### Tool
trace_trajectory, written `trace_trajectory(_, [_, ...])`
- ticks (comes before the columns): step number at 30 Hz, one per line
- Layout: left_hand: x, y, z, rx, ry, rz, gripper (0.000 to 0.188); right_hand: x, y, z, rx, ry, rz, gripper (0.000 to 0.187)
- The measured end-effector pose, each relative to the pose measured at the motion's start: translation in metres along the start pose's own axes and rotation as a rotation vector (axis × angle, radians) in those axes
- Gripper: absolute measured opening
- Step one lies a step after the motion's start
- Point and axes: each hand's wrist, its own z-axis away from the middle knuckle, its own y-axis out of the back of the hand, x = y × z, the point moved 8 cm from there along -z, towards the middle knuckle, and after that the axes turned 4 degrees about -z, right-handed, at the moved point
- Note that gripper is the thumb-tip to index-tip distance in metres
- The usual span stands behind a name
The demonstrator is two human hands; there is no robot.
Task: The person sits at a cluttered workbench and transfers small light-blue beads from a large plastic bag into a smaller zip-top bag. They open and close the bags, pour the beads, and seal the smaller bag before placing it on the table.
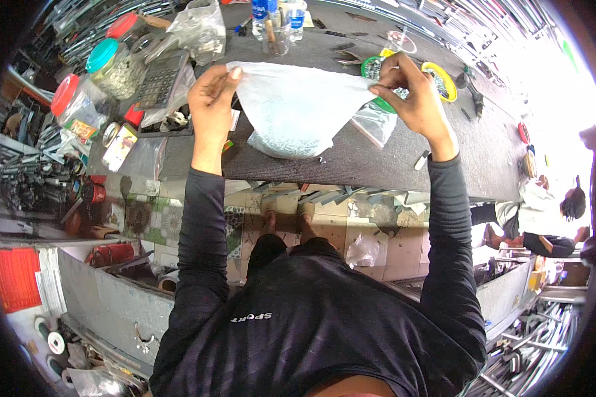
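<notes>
A whitish plastic bag (297, 109) is stretched wide between my two hands above the near part of the workbench. Small greyish pieces, too fine to name, fill its rounded bottom, which hangs at or just over the bench top. My left hand (213, 92) pinches the bag's upper left corner between thumb and fingers. At the upper right corner, my right hand (409, 99) has thumb and forefinger closed on the plastic. Behind my right hand lie a green basket (371, 68) and a yellow basket (451, 85) of small metal pieces, both partly hidden.
On the dark workbench (291, 171), jars with red and teal lids (104, 55) stand at left beside a calculator (159, 79). Water bottles (261, 16) and a clear cup (276, 40) are at the back. A clear plastic bag (377, 126) lies right of mine. Someone sits far right.
</notes>
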Motion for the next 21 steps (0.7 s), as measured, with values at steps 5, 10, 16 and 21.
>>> trace_trajectory(5, [0.008,-0.006,0.001,-0.09,-0.04,-0.003,0.012,-0.001,-0.005,0.006,0.013,0.053,0.193,0.03])
trace_trajectory(10, [0.013,-0.007,0.003,-0.016,-0.127,-0.188,0.019,0.0,-0.006,0.012,0.012,0.034,0.259,0.022])
trace_trajectory(16, [0.028,-0.02,0.0,-0.085,-0.045,-0.221,0.021,0.003,-0.006,0.019,0.034,0.023,0.211,0.013])
trace_trajectory(21, [0.12,-0.068,0.041,0.128,-0.788,-0.783,0.039,0.007,-0.007,0.019,0.06,0.032,0.171,0.01])
